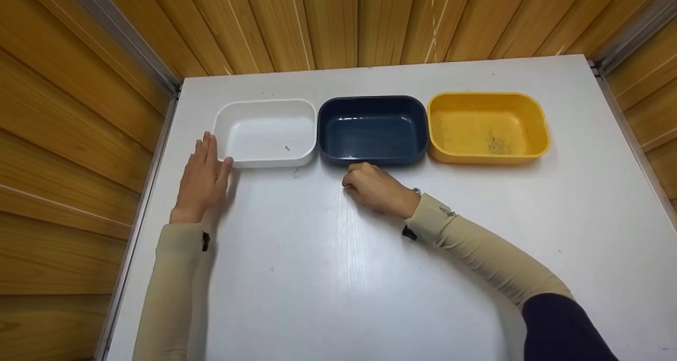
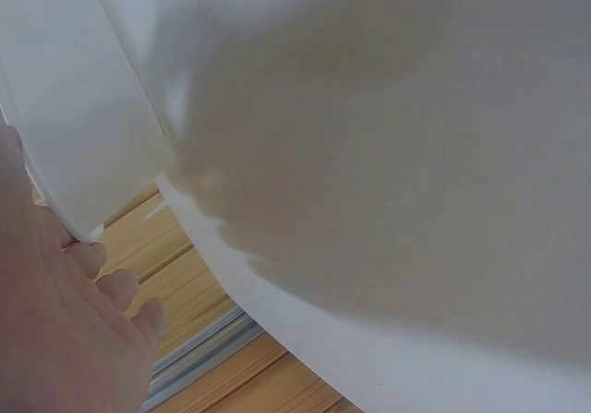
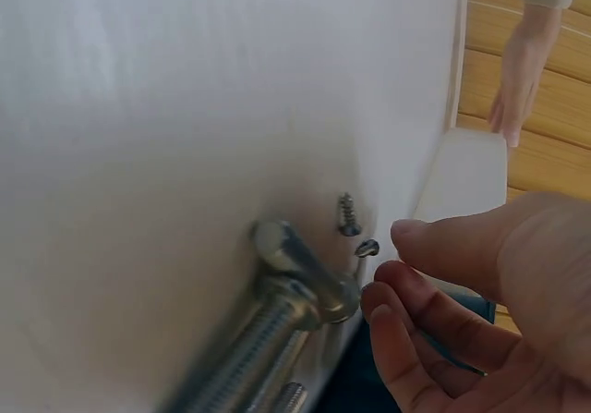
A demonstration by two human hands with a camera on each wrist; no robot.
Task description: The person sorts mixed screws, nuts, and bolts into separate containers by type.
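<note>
My left hand point(image 1: 198, 184) lies along the left end of the white container point(image 1: 264, 164), its fingers straight and its thumb at the front corner. A small screw point(image 1: 287, 148) lies inside that container. In front of the dark blue container point(image 1: 373, 161), my right hand point(image 1: 378, 189) is low over the table, fingers bent. The right wrist view shows its thumb and fingertips apart, right beside a small screw point(image 3: 367, 248). Another screw point(image 3: 347, 215) lies just past it. Large metal bolts point(image 3: 295, 293) are close by, partly cut off by the frame.
A yellow container point(image 1: 486, 159) stands at the right end of the row, with dark specks on its floor. All three containers stand side by side near the back of the white table point(image 1: 296, 276). Wood-look panels point(image 1: 333, 22) enclose the table at the back and sides.
</note>
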